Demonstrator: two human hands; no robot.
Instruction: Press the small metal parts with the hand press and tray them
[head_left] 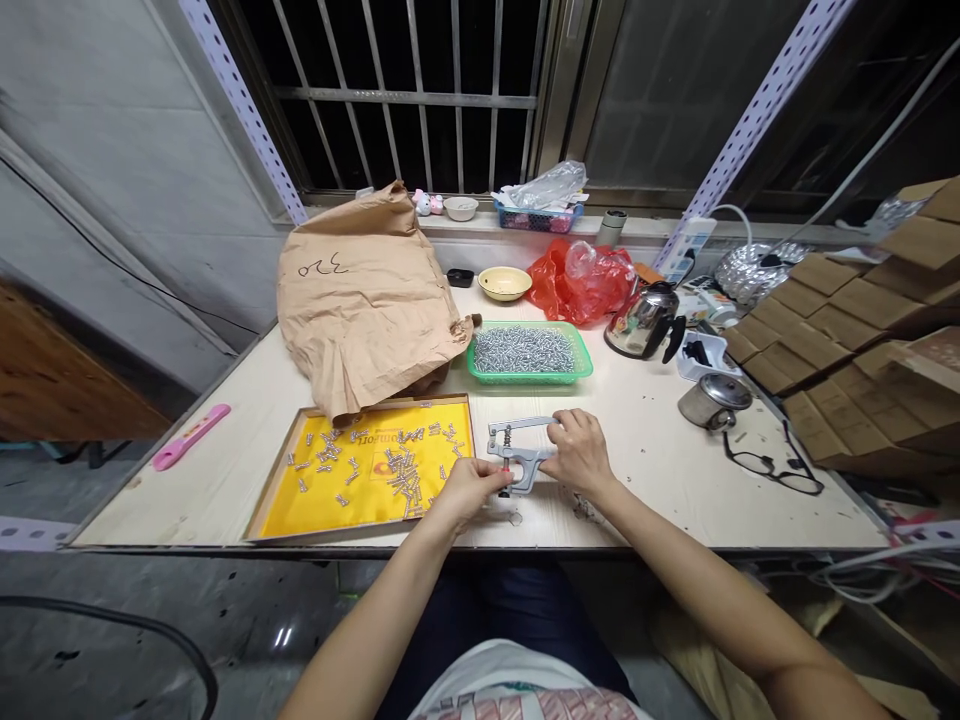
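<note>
At the table's front edge, my right hand is wrapped round the handles of a grey hand press pliers with a spring on its jaw side. My left hand pinches at the jaw of the pliers, by a small red spot; whatever lies between the fingertips is too small to make out. Left of the pliers is a shallow cardboard tray with a yellow bottom, strewn with small silvery metal pieces. Beyond my hands stands a green plastic basket heaped with small metal pins.
A large brown paper bag overlaps the tray's far edge. A pink strip lies far left. On the right are a kettle, a metal cup, eyeglasses and stacked cardboard boxes. Behind the basket sits a red plastic bag.
</note>
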